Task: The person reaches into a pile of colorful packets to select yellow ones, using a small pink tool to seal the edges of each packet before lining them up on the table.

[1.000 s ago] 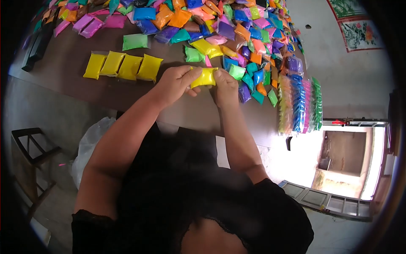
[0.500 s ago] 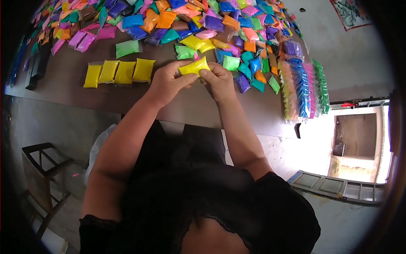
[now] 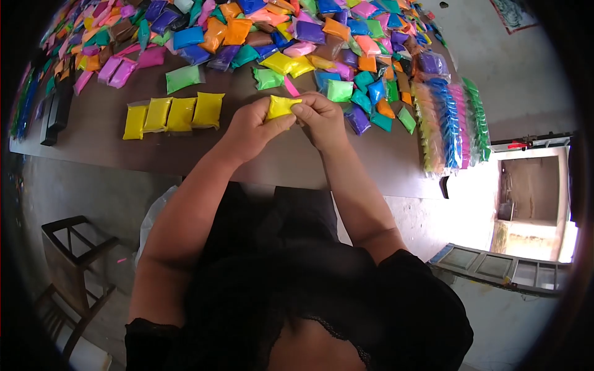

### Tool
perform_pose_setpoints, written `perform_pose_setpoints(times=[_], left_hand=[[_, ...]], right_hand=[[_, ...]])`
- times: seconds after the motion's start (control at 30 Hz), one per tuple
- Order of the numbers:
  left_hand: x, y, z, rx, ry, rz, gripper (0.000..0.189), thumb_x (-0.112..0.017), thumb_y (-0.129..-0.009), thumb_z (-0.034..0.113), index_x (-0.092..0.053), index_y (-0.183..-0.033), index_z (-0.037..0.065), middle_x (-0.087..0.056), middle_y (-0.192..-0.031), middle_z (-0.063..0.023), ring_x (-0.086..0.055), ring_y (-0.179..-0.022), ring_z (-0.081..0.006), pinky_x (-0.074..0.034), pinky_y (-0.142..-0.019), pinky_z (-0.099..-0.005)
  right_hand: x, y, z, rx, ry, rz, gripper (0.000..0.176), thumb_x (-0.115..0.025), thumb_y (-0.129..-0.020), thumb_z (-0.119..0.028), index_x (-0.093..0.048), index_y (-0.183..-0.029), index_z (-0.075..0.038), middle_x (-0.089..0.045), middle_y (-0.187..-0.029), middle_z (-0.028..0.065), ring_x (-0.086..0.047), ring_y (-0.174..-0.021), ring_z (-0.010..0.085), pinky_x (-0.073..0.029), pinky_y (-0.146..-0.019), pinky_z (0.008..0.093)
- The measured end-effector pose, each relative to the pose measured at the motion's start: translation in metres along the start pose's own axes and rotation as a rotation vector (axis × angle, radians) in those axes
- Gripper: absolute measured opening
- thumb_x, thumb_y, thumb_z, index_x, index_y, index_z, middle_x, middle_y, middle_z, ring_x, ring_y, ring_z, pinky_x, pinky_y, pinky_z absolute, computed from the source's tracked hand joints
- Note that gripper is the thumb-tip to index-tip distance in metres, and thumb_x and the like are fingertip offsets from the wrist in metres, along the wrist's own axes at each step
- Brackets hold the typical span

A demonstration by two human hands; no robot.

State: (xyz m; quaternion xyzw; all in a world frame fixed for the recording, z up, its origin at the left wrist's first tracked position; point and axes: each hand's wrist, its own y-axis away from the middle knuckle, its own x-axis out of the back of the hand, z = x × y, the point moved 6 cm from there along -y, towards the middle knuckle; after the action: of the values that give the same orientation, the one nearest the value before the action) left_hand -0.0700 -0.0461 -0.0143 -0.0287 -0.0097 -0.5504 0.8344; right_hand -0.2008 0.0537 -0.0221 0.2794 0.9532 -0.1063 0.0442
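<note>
Between my two hands, above the table's front part, is a small yellow packet [image 3: 282,107]. My left hand [image 3: 253,127] grips its left side, thumb along the lower edge. My right hand [image 3: 320,120] pinches its right end between thumb and fingers. To the left, four yellow packets stand side by side in a row on the brown table [image 3: 247,167]; the rightmost yellow packet [image 3: 208,110] leans slightly. A light green packet [image 3: 184,78] lies behind that row. Just beyond my hands lie a green packet [image 3: 268,78] and a pale green packet [image 3: 340,91].
A large pile of multicoloured packets [image 3: 238,31] covers the back of the table. Strips of blue packets [image 3: 450,123] and other colours stand in rows at the right. Black objects [image 3: 57,114] lie at the left edge. A dark chair [image 3: 74,266] stands at the lower left.
The yellow packet in my hands has turned and looks shorter, its left side more covered by my left hand. The view has shifted slightly.
</note>
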Motion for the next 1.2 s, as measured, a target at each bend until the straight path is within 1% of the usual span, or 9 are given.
perform_pose_setpoints(times=[0.07,0.13,0.23,0.37,0.47,0.53,0.63,0.93,1.2], left_hand=[[0.002,0.002,-0.004,0.031,0.216,0.024,0.031,-0.071,-0.093,0.021,-0.062,-0.118,0.003,-0.07,-0.099,-0.007,-0.067,-0.09,-0.0119,-0.055,-0.079,-0.0278],[0.006,0.002,-0.005,0.05,0.435,0.054,0.031,-0.069,-0.095,0.02,-0.062,-0.12,0.003,-0.07,-0.101,-0.0073,-0.067,-0.091,-0.0128,-0.056,-0.08,-0.0289],[0.008,0.004,-0.007,0.098,0.475,0.004,0.029,-0.063,-0.098,0.017,-0.058,-0.125,0.005,-0.069,-0.11,-0.0088,-0.068,-0.1,-0.0178,-0.058,-0.084,-0.0328],[0.007,0.001,-0.008,0.025,0.532,0.015,0.031,-0.063,-0.098,0.015,-0.056,-0.126,0.004,-0.068,-0.112,-0.0099,-0.067,-0.102,-0.018,-0.058,-0.086,-0.0338],[0.008,-0.001,-0.006,-0.015,0.546,-0.008,0.031,-0.063,-0.098,0.014,-0.056,-0.127,0.004,-0.067,-0.115,-0.0087,-0.066,-0.103,-0.0174,-0.057,-0.088,-0.0341],[0.006,0.0,-0.004,-0.006,0.545,-0.051,0.031,-0.063,-0.098,0.013,-0.056,-0.127,0.004,-0.066,-0.115,-0.0075,-0.066,-0.103,-0.017,-0.057,-0.089,-0.0341],[0.005,0.001,-0.003,-0.018,0.573,-0.061,0.034,-0.067,-0.096,0.013,-0.059,-0.128,0.004,-0.066,-0.113,-0.005,-0.064,-0.102,-0.0122,-0.055,-0.088,-0.0306],[0.001,0.0,0.007,-0.146,0.313,-0.058,0.038,-0.066,-0.094,0.01,-0.056,-0.131,0.004,-0.064,-0.113,-0.0027,-0.063,-0.102,-0.0102,-0.055,-0.084,-0.0288],[0.007,0.003,-0.001,-0.012,0.296,0.073,0.031,-0.07,-0.092,0.016,-0.061,-0.118,0.004,-0.067,-0.1,-0.0028,-0.066,-0.084,-0.0091,-0.051,-0.064,-0.023]], right_hand=[[-0.005,0.003,-0.008,0.005,0.044,0.025,0.017,-0.07,-0.094,-0.015,-0.07,-0.086,0.0,-0.063,-0.081,0.0028,-0.057,-0.072,0.0099,-0.045,-0.064,0.024],[0.0,0.009,-0.033,0.149,0.609,0.254,0.017,-0.071,-0.092,-0.017,-0.071,-0.084,-0.002,-0.067,-0.093,0.0096,-0.062,-0.075,0.0198,-0.049,-0.068,0.0317],[-0.003,0.015,-0.044,0.259,1.185,0.144,0.015,-0.074,-0.086,-0.018,-0.073,-0.086,-0.002,-0.067,-0.107,0.0145,-0.065,-0.084,0.0297,-0.052,-0.076,0.0383],[-0.005,0.018,-0.059,0.45,1.282,0.193,0.017,-0.076,-0.082,-0.018,-0.075,-0.091,-0.004,-0.068,-0.11,0.0143,-0.065,-0.09,0.0337,-0.052,-0.081,0.0415],[-0.005,0.013,-0.067,0.443,1.131,0.248,0.02,-0.076,-0.085,-0.018,-0.075,-0.097,-0.003,-0.068,-0.109,0.0129,-0.064,-0.092,0.0274,-0.052,-0.08,0.0375],[-0.012,0.002,-0.051,0.144,0.452,0.125,0.022,-0.074,-0.089,-0.018,-0.073,-0.102,-0.001,-0.068,-0.107,0.0093,-0.063,-0.087,0.0179,-0.051,-0.077,0.0307],[-0.036,-0.001,-0.026,-0.212,0.077,-0.015,0.024,-0.073,-0.092,-0.016,-0.072,-0.108,0.001,-0.066,-0.103,0.0053,-0.061,-0.086,0.0109,-0.049,-0.075,0.0249],[-0.043,-0.008,-0.005,-0.018,-0.223,-0.044,0.026,-0.066,-0.096,-0.01,-0.069,-0.119,0.0,-0.068,-0.104,0.0069,-0.062,-0.089,0.0119,-0.05,-0.076,0.0247],[-0.038,-0.004,0.003,-0.068,-0.312,-0.073,0.03,-0.068,-0.094,-0.011,-0.065,-0.121,0.0,-0.067,-0.11,0.009,-0.063,-0.096,0.0154,-0.053,-0.078,0.0275]])
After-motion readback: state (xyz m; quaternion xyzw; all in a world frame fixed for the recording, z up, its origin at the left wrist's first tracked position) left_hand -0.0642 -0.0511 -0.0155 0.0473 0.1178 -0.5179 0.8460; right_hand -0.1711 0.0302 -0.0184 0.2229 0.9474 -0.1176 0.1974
